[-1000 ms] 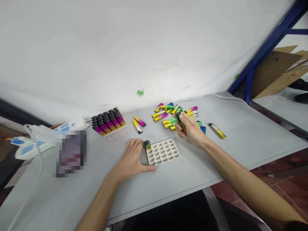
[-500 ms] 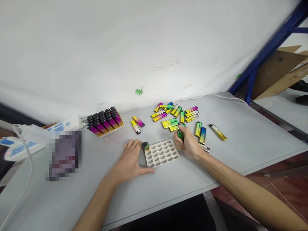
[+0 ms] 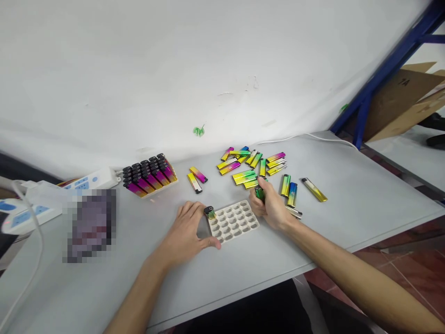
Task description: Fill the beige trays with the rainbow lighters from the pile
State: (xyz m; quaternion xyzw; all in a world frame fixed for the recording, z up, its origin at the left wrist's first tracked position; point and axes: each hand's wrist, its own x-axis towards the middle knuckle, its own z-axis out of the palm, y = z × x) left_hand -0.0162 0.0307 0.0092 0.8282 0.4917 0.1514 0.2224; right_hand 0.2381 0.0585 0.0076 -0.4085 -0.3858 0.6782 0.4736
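A pale tray (image 3: 231, 221) with rows of oval holes lies on the table. One black-topped lighter (image 3: 209, 212) stands upright in its far left corner hole. My left hand (image 3: 186, 232) spans the tray's left side, with the thumb at the near corner and a fingertip by the standing lighter, holding the tray between them. My right hand (image 3: 269, 204) is closed around a green lighter (image 3: 259, 193), just off the tray's right edge. The fingers partly hide this lighter's body.
Loose lighters (image 3: 243, 176) lie scattered behind and right of the tray. A full block of purple-and-yellow lighters (image 3: 151, 178) stands at left. Further left are power strips (image 3: 93, 180), a white cable (image 3: 40, 241) and a blurred-out object (image 3: 92, 222). A wall rises behind the table.
The view has shifted very slightly. Both hands, the tray and the lighter in my right hand keep nearly the same places.
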